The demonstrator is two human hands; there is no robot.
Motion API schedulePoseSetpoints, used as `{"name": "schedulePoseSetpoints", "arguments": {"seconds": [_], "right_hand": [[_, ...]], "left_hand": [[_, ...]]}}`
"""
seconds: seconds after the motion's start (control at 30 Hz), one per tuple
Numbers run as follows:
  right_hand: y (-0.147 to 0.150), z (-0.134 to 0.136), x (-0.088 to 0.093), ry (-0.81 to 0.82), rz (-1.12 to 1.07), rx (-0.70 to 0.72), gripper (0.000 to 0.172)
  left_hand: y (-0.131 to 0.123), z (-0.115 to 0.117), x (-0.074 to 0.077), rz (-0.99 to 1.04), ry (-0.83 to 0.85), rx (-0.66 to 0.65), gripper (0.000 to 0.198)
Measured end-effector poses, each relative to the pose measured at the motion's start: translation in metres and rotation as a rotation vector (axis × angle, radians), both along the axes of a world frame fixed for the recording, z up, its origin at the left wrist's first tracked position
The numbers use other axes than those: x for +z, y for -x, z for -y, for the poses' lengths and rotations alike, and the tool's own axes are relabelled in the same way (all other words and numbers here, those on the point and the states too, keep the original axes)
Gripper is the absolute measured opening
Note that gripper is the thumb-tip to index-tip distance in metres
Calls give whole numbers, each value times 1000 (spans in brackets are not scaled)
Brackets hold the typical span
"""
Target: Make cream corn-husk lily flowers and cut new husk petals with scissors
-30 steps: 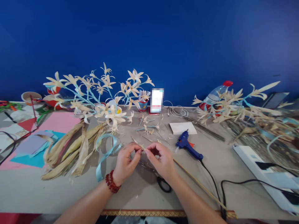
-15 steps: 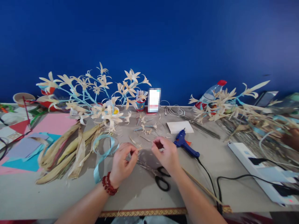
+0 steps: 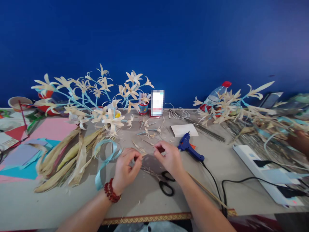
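My left hand, with red beads round its wrist, is pinched on a small pale strip of dried husk whose tip shows at the fingertips. To its right my right hand is also closed in a pinch; what lies between its fingers, if anything, is too small to make out. The hands are a little apart. Under and between them lie scissors with black handles, the blades partly hidden. A light-blue ribbon curls left of my left hand. Beyond my right hand rests a blue glue gun.
Dried corn husks lie at left beside coloured paper. Husk flowers on blue stems stand behind. A white power strip with black cables is at right. Another person's hand shows at the right edge.
My right hand has shifted slightly left, nearer my left hand, which keeps its pinch. The whole view has turned a little, so the table's things sit slightly further left.
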State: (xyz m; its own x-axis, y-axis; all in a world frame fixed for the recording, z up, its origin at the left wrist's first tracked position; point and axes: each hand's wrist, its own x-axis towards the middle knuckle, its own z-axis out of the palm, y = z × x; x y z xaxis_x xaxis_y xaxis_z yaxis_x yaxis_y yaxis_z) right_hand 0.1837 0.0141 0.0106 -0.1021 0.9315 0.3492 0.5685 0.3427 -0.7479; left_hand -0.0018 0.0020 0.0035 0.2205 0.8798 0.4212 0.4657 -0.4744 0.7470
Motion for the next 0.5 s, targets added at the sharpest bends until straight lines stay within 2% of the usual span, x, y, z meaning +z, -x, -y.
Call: {"name": "schedulePoseSetpoints", "arguments": {"seconds": [0.1, 0.2, 0.37, 0.5], "right_hand": [[4, 4, 5, 27, -81, 106, 10], [16, 9, 6, 52, -29, 186, 8], [12, 4, -1, 28, 69, 136, 9], [-4, -2, 3, -1, -4, 5, 9]], "left_hand": [[0, 0, 0, -1, 7, -9, 14], [-1, 1, 1, -15, 9, -34, 14], [-2, 2, 0, -25, 9, -40, 14], [0, 2, -1, 0, 7, -9, 15]]}}
